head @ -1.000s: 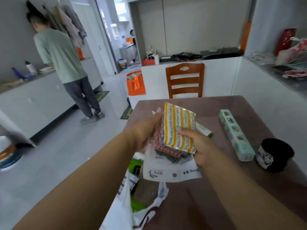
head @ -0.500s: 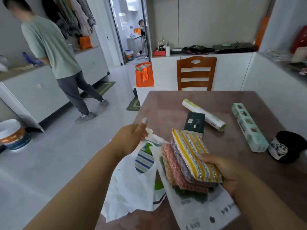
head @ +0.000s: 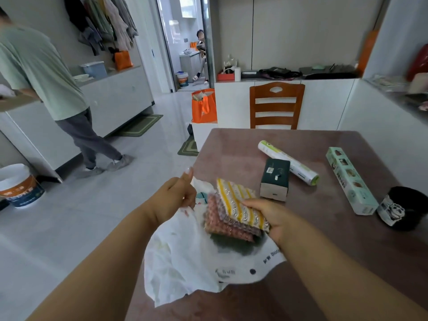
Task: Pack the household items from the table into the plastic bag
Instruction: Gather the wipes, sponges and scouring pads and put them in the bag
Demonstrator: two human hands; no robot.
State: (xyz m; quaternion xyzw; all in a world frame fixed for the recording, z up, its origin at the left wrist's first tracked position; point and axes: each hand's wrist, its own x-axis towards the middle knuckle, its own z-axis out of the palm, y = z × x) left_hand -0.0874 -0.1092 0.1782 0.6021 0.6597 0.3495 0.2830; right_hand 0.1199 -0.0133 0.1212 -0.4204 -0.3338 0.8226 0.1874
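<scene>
My right hand (head: 269, 217) grips a fanned stack of scouring cloths (head: 234, 210), yellow-striped on top, pink and grey beneath, low over the mouth of the white plastic bag (head: 185, 258). My left hand (head: 176, 198) pinches the bag's rim and holds it up at the table's left edge, thumb raised. On the brown table (head: 324, 239) lie a dark green box (head: 275, 179), a white roll (head: 287, 162), a long mint-green carton (head: 349, 179) and a black pot with a panda label (head: 403, 208).
A wooden chair (head: 276, 105) stands at the table's far side. An orange bag (head: 203, 105) sits on a low white stand left of it. A person in a green shirt (head: 41, 72) stands at the left counter. A paint bucket (head: 19, 185) is on the floor.
My right hand brought the cloth stack down from upright in front of me to the bag's mouth. My left hand let go of the stack and took the bag's rim.
</scene>
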